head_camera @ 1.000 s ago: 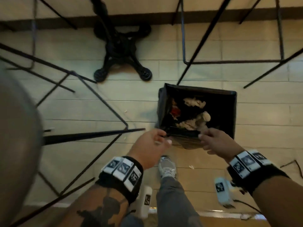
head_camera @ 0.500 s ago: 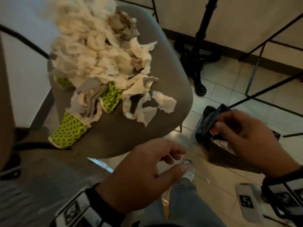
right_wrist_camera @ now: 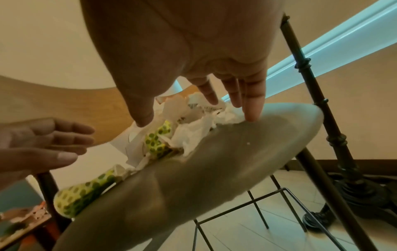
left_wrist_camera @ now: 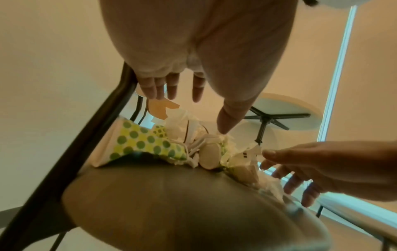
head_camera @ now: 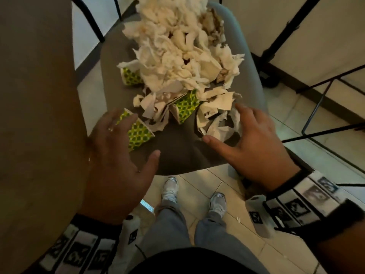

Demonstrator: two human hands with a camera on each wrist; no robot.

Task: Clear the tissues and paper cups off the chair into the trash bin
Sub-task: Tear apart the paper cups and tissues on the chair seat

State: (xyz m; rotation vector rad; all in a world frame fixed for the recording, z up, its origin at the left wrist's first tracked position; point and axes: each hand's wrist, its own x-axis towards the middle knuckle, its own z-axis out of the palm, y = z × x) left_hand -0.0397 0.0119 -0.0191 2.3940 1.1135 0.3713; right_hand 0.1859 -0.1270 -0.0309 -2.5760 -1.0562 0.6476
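Note:
A heap of crumpled white tissues [head_camera: 177,48] covers the grey chair seat [head_camera: 177,153], with green-dotted paper cups among them. One flattened cup [head_camera: 138,133] lies at the front left, another cup [head_camera: 186,107] in the middle, a third cup [head_camera: 131,76] further back. My left hand [head_camera: 122,143] hovers spread over the front-left cup [left_wrist_camera: 141,144], holding nothing. My right hand [head_camera: 243,135] is spread over the loose tissues [head_camera: 219,125] at the front right, its fingertips [right_wrist_camera: 251,117] reaching the seat [right_wrist_camera: 214,169]. The trash bin is out of view.
A brown table edge [head_camera: 35,115] fills the left of the head view. Black metal table and chair legs [head_camera: 280,36] stand to the right on the tiled floor [head_camera: 325,155]. My feet [head_camera: 169,190] are below the seat's front edge.
One second ago both hands were at the black bin's rim on the floor. The view has swung to the chair, and both hands have reached forward, spread over the cups and tissues.

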